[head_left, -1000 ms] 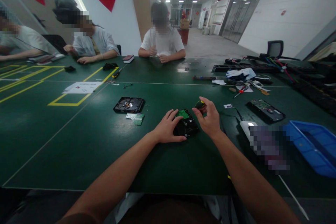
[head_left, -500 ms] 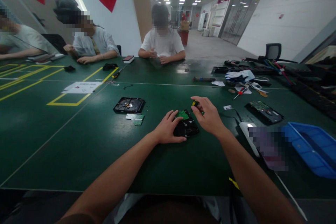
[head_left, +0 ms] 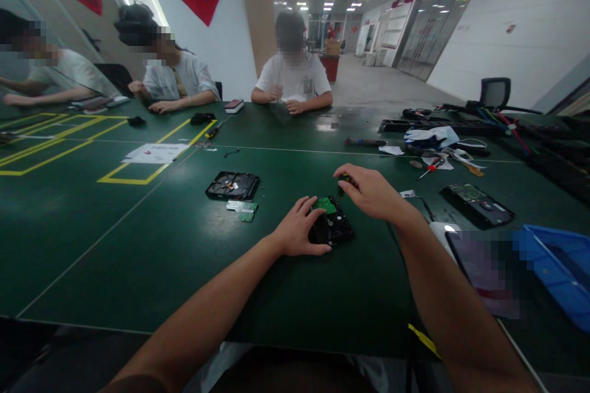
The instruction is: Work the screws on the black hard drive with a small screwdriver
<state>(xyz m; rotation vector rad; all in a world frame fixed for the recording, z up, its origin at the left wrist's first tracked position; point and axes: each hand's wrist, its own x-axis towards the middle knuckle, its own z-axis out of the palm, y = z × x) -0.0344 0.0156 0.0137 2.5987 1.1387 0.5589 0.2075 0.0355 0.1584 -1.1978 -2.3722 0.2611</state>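
A black hard drive [head_left: 338, 230] with a green circuit board [head_left: 326, 204] lies on the table in front of me. My left hand [head_left: 299, 230] braces it, fingers over the left side and thumb along the near edge. Just beyond its far right corner, my right hand [head_left: 364, 190] pinches a short black-and-yellow screwdriver [head_left: 346, 178]; its lower end is too dark to make out. To the left sits another opened hard drive [head_left: 233, 185], with loose circuit boards [head_left: 243, 209] close in front of it. A third hard drive [head_left: 478, 204] is off to the right.
A phone [head_left: 479, 273] lies on a white device at right, beside a blue tray [head_left: 560, 276]. Farther back are gloves [head_left: 431, 136], a red-handled screwdriver [head_left: 432, 167] and a dark tool [head_left: 364, 142]. Several people sit across the table; paper [head_left: 157, 153] lies at left.
My right hand has turned over, its wrist swinging outward, and the screwdriver's yellow end now shows less. My left hand stays on the hard drive. The whole view has shifted slightly.
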